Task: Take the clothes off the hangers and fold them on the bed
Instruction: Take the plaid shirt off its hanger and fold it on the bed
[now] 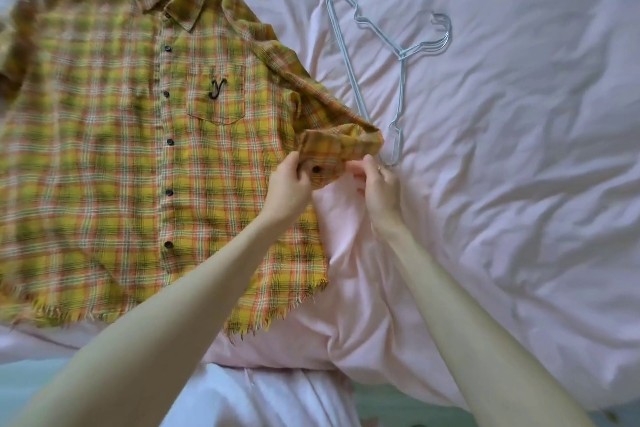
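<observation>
Nearest the camera, the left hand pinches the buttoned cuff of the yellow-and-orange plaid button-front shirt, thumb beside the cuff button; the right hand has its grip curled at the cuff's other edge, though whether it actually holds cloth I cannot tell. The shirt lies face up, off its hanger, spread flat on the pale pink duvet of the bed, sleeve bunched. Risk: the cuff end touches the pale blue wire hangers just beyond, so folding the sleeve could snag and drag them, or a lopsided pull could skew the body.
</observation>
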The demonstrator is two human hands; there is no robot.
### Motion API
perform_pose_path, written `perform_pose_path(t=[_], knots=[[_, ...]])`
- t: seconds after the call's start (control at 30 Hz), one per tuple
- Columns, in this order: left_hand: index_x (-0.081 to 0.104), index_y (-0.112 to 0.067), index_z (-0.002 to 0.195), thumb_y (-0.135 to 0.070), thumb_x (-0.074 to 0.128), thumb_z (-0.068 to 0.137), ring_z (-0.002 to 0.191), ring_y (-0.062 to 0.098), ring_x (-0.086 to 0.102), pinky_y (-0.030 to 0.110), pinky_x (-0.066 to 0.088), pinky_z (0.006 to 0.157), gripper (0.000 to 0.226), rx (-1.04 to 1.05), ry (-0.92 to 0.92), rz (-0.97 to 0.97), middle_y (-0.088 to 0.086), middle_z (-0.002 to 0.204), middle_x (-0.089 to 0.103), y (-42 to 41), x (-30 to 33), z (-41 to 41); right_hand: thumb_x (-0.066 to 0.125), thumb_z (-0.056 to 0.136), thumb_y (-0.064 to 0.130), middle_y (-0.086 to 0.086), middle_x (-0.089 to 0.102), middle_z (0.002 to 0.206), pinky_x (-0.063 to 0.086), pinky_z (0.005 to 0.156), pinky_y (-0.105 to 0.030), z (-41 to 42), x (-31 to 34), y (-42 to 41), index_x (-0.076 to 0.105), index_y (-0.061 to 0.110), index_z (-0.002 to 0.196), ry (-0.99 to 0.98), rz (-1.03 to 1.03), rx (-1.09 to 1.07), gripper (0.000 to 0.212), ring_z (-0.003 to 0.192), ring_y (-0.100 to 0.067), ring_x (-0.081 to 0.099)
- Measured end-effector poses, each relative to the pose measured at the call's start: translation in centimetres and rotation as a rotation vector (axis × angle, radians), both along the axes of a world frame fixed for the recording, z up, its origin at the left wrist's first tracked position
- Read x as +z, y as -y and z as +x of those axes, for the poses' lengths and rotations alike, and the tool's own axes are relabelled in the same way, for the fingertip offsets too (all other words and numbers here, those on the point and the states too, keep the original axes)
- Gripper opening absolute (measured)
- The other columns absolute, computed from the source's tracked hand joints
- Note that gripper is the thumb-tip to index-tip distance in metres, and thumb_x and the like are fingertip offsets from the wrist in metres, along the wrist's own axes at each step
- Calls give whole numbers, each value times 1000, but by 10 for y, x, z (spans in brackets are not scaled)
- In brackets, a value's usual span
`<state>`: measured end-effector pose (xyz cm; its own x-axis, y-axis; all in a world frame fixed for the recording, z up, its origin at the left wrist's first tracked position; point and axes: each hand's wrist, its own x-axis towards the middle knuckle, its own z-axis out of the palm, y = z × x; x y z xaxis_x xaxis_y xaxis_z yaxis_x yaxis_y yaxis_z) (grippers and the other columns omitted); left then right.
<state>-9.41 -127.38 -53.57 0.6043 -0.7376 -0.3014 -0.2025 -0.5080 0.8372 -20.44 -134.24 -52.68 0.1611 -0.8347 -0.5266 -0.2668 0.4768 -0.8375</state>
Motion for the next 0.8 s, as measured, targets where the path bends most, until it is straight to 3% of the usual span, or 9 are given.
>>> perform_pose_path(t=[0.07,0.17,0.2,0.27,0.33,0.47,0.6,0.7,0.8], knots=[[55,-12,101,-14,36,101,96,20,61,27,51,85,18,185,-373,-34,3,99,63,1,11,20,40,100,23,-3,63,78,43,65,-21,2,-9,-5,63,9,81,-57,61,13,33,71,-11,57],[56,-4,103,-10,36,101,96,23,64,42,50,92,21,405,-867,-220,10,101,66,-5,38,51,35,100,39,-6,59,79,43,62,-24,19,-20,-16,57,8,85,28,352,32,41,68,-15,56],[56,-1,101,-9,36,100,92,23,65,43,50,92,22,442,-954,-283,11,96,68,-8,47,61,34,100,44,-8,59,83,44,64,-27,28,-21,-18,56,6,92,101,464,26,45,73,-18,57],[57,1,99,-9,38,98,86,24,68,43,52,90,21,485,-1070,-379,13,90,71,-20,62,84,33,98,49,-16,59,112,47,79,-38,50,-22,-22,49,0,118,305,660,-9,55,102,-28,57],[58,2,99,-8,42,93,86,27,69,45,52,89,19,526,-1144,-455,16,93,71,-35,72,107,28,98,48,-19,41,142,39,94,-52,75,-21,-27,31,-1,139,534,820,-100,64,130,-35,40],[58,1,98,-9,50,73,79,27,69,40,55,81,29,681,-1211,-615,16,91,69,-79,72,158,33,90,65,-20,25,152,29,93,-67,145,-19,-40,12,4,148,898,1039,-319,87,138,-39,27],[66,3,75,-1,58,53,66,24,64,38,57,74,24,905,-1219,-707,14,79,67,-132,44,208,53,79,68,-17,23,152,33,100,-59,196,-28,-49,15,13,149,820,997,-369,97,142,-32,22],[63,1,98,-5,45,68,85,27,66,41,56,79,36,1070,-1203,-630,16,89,71,-174,21,239,48,84,66,-16,40,137,44,89,-53,217,-42,-53,33,10,139,718,898,-381,80,131,-35,39],[56,-2,119,-16,26,94,89,30,68,43,57,78,41,1170,-1183,-598,18,95,71,-208,-2,270,47,90,56,-11,46,138,36,103,-51,232,-53,-50,40,9,136,686,807,-461,66,127,-31,44]])
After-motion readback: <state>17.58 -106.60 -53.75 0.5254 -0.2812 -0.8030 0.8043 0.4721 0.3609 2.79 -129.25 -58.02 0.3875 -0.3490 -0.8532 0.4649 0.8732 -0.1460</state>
